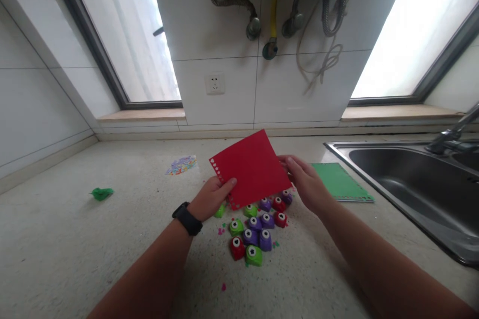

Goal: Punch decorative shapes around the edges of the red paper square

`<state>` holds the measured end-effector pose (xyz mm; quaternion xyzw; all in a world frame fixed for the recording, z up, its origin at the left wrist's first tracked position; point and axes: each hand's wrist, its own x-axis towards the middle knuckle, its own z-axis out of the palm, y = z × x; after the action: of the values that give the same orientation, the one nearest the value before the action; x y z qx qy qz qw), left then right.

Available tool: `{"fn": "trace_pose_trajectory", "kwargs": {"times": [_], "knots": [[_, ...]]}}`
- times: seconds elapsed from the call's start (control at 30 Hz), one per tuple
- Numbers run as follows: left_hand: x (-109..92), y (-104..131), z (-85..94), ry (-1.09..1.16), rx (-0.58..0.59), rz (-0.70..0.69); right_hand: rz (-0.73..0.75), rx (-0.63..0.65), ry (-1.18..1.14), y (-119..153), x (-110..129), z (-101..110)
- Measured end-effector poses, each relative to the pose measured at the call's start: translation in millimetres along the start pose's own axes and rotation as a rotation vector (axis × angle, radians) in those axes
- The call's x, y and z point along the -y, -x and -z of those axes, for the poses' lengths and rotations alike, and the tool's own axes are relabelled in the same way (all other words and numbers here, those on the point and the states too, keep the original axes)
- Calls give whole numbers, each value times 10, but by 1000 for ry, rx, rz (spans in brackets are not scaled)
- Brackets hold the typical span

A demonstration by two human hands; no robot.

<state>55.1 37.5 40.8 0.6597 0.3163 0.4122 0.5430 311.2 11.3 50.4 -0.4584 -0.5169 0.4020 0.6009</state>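
A sheet of red paper (251,169) is held up, tilted, over the counter. Small shapes such as hearts and stars are punched along its left edge. My left hand (213,194) pinches the lower left side, thumb on top. My right hand (301,177) is at the right edge, thumb in front and fingers partly behind the sheet. Below lie several craft paper punches in green, purple and red, among them a green punch (253,255), a purple punch (265,240) and a red punch (237,248). The sheet hides some of them.
Green paper (342,182) with a punched edge lies right of my right hand, beside the steel sink (392,179). On the left are a crumpled green piece (101,193) and a colourful patterned patch (181,165). Paper bits are scattered around the punches. Hoses and a socket (214,83) are on the wall.
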Motion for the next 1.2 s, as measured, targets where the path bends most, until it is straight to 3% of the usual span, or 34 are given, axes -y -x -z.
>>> {"fn": "trace_pose_trajectory", "kwargs": {"times": [0.07,0.13,0.27,0.37,0.63,0.87,1.0,1.1,1.2], "knots": [[38,-15,18,-8,-85,28,79,-51,93,-27,25,83],[81,-30,40,-12,-132,48,143,-26,329,-36,67,164],[163,-64,87,-21,-186,57,291,194,948,-9,127,254],[198,-84,110,-14,-209,47,369,307,1108,28,101,215],[158,-82,89,29,-242,-4,487,554,1118,204,-5,-224],[88,-62,12,83,-193,4,444,578,1157,248,-45,-384],[90,-57,-14,149,-170,20,338,478,1026,224,-4,-320],[87,-48,-23,143,-192,38,98,299,642,164,19,-202],[37,-15,-38,75,-217,79,-52,126,188,96,29,-78]]}}
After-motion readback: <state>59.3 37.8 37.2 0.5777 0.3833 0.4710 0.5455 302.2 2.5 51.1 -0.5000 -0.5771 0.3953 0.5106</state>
